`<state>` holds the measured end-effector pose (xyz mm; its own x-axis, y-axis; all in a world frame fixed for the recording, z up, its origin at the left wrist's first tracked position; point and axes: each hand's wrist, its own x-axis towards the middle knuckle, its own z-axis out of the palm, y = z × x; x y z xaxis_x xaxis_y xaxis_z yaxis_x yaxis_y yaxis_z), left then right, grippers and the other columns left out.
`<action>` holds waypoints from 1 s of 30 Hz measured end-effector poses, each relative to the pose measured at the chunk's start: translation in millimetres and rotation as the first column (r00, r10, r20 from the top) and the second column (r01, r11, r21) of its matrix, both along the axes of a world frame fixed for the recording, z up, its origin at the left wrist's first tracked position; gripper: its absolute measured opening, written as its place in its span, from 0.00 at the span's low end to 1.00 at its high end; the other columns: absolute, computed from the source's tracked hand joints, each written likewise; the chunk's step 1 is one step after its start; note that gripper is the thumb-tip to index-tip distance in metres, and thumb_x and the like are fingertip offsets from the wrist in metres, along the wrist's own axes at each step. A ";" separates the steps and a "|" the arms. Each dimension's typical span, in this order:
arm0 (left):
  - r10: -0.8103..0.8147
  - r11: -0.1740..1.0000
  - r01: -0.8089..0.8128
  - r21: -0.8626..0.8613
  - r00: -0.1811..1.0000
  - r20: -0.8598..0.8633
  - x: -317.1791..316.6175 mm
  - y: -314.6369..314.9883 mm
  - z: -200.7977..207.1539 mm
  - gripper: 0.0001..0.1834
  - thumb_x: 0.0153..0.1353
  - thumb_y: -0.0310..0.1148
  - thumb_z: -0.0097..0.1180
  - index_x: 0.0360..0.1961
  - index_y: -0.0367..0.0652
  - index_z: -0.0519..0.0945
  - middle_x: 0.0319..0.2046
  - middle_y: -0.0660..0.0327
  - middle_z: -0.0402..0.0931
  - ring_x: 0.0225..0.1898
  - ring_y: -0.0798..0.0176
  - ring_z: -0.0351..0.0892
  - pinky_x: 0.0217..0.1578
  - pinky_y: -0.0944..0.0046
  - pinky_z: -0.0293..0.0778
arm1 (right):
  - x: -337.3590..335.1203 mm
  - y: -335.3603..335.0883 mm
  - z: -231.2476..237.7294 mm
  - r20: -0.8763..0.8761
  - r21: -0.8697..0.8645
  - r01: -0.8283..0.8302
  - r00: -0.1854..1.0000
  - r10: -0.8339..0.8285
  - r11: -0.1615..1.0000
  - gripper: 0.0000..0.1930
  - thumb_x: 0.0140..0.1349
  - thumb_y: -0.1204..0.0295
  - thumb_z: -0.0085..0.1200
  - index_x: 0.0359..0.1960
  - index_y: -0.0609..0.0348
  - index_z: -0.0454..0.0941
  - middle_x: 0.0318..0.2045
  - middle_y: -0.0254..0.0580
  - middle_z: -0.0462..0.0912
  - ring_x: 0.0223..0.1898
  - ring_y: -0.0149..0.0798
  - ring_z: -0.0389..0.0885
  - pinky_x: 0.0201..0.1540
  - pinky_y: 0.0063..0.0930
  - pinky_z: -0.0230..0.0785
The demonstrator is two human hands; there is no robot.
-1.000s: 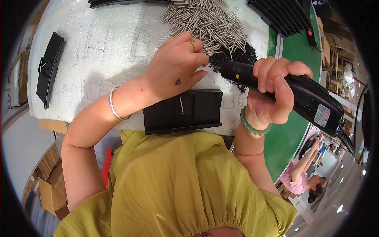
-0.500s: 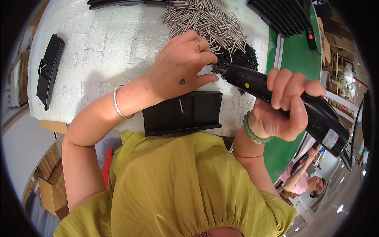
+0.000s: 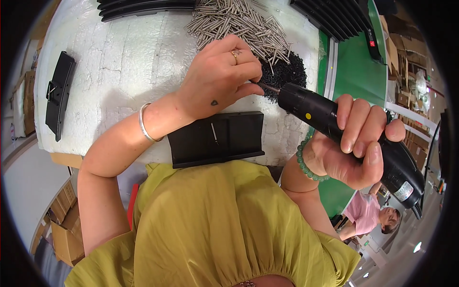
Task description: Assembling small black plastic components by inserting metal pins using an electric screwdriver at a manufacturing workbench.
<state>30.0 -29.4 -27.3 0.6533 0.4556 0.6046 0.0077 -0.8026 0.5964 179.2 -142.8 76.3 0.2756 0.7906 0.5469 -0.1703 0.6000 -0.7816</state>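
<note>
My right hand [image 3: 356,138] is wrapped round a black electric screwdriver [image 3: 313,110], whose bit points left. At the tip of the bit, my left hand [image 3: 220,79] has its thumb and fingers pinched together; what they hold is hidden. Just below that hand, near my body, lies a black plastic part [image 3: 241,136] with a raised front edge and one silver metal pin [image 3: 214,134] resting on it. Beyond my hands is a heap of small black pieces, apparently screws [image 3: 290,72], beside a larger heap of silver pins [image 3: 239,19].
Another black part [image 3: 60,98] lies at the left of the white foam-like work surface [image 3: 119,62]. Stacked black parts [image 3: 148,7] sit at the far edge, with more in a row [image 3: 334,19] at the far right. A person in pink [image 3: 362,213] is at right.
The screwdriver and my right hand have shifted slightly right and down. The bit tip now meets my left fingertips, which have closed together. The whole view has shifted a little.
</note>
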 end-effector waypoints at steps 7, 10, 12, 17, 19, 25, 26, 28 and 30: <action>-0.053 0.999 0.054 -0.009 0.997 0.058 1.5 3.1 2.7 0.14 0.38 0.36 0.70 0.24 0.48 0.76 0.25 0.69 0.74 0.35 0.61 0.74 0.32 0.62 0.71 | 0.4 -6.2 5.1 0.009 0.002 0.019 1.000 -0.019 1.000 0.12 0.51 0.73 0.48 0.39 0.50 0.70 0.18 0.22 0.66 0.19 0.21 0.65 0.31 0.20 0.57; -0.040 0.999 0.042 -0.016 0.994 0.103 1.5 0.5 4.9 0.14 0.38 0.36 0.70 0.24 0.47 0.77 0.24 0.69 0.74 0.34 0.62 0.74 0.32 0.63 0.72 | 1.4 -7.1 7.2 0.011 0.000 -0.006 1.000 0.006 1.000 0.13 0.50 0.73 0.48 0.39 0.50 0.70 0.17 0.22 0.66 0.19 0.21 0.65 0.32 0.20 0.58; -0.043 0.999 0.044 -0.013 0.994 0.100 0.8 -0.3 6.7 0.14 0.39 0.37 0.70 0.23 0.47 0.77 0.23 0.68 0.74 0.34 0.62 0.74 0.32 0.63 0.72 | 0.7 -8.8 8.7 -0.005 0.003 -0.008 1.000 0.008 1.000 0.13 0.50 0.73 0.49 0.39 0.50 0.70 0.17 0.22 0.66 0.19 0.21 0.65 0.33 0.20 0.59; -0.053 0.999 0.053 0.002 0.993 0.104 -1.3 -1.7 9.3 0.14 0.39 0.38 0.70 0.24 0.47 0.77 0.23 0.68 0.73 0.33 0.63 0.74 0.31 0.64 0.73 | 2.8 -11.3 9.8 0.000 0.009 -0.028 1.000 0.028 1.000 0.13 0.50 0.73 0.49 0.39 0.50 0.70 0.18 0.21 0.67 0.20 0.21 0.66 0.32 0.19 0.59; -0.107 0.994 0.109 -0.017 0.990 0.091 -2.0 -2.3 9.2 0.14 0.40 0.38 0.70 0.24 0.48 0.77 0.23 0.68 0.73 0.33 0.63 0.74 0.30 0.64 0.73 | 2.2 -11.1 10.4 0.008 0.005 -0.043 0.999 0.043 0.999 0.13 0.50 0.72 0.49 0.39 0.50 0.69 0.18 0.21 0.67 0.20 0.21 0.66 0.32 0.19 0.59; -0.161 0.978 0.156 -0.139 0.987 -0.026 -9.6 -8.2 16.6 0.15 0.39 0.32 0.71 0.29 0.43 0.79 0.26 0.65 0.75 0.37 0.58 0.74 0.36 0.62 0.72 | -9.6 -13.0 13.9 0.095 0.005 -0.099 0.991 0.098 0.995 0.12 0.51 0.73 0.49 0.39 0.51 0.67 0.18 0.23 0.67 0.18 0.22 0.65 0.30 0.20 0.58; -0.164 0.978 0.159 -0.138 0.986 -0.026 -6.0 -6.2 17.5 0.15 0.39 0.32 0.71 0.29 0.43 0.79 0.26 0.65 0.75 0.37 0.58 0.74 0.36 0.62 0.72 | -14.8 -12.4 10.9 0.120 -0.006 -0.024 0.993 0.025 1.000 0.12 0.51 0.74 0.49 0.39 0.51 0.67 0.18 0.24 0.66 0.18 0.22 0.64 0.30 0.20 0.57; 0.024 0.994 -0.023 -0.110 1.000 0.005 5.3 3.1 17.2 0.13 0.42 0.32 0.69 0.29 0.44 0.79 0.27 0.65 0.75 0.38 0.58 0.72 0.40 0.61 0.70 | -13.0 -10.4 4.0 0.165 -0.003 0.053 0.985 -0.052 0.999 0.12 0.52 0.73 0.48 0.40 0.51 0.67 0.17 0.25 0.65 0.17 0.23 0.61 0.27 0.21 0.54; -0.010 0.995 -0.001 -0.104 0.994 -0.105 0.7 14.4 17.0 0.12 0.43 0.33 0.69 0.29 0.43 0.80 0.27 0.65 0.75 0.38 0.58 0.70 0.40 0.61 0.69 | -7.6 -12.4 2.2 0.153 0.010 0.094 0.984 -0.095 0.996 0.12 0.52 0.73 0.47 0.40 0.51 0.67 0.17 0.26 0.64 0.17 0.23 0.61 0.27 0.21 0.54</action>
<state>30.7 -15.0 -10.3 0.7132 0.5088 0.4822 0.0714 -0.7370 0.6722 171.6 -155.2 78.4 0.2615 0.7634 0.5906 0.0090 0.6100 -0.7924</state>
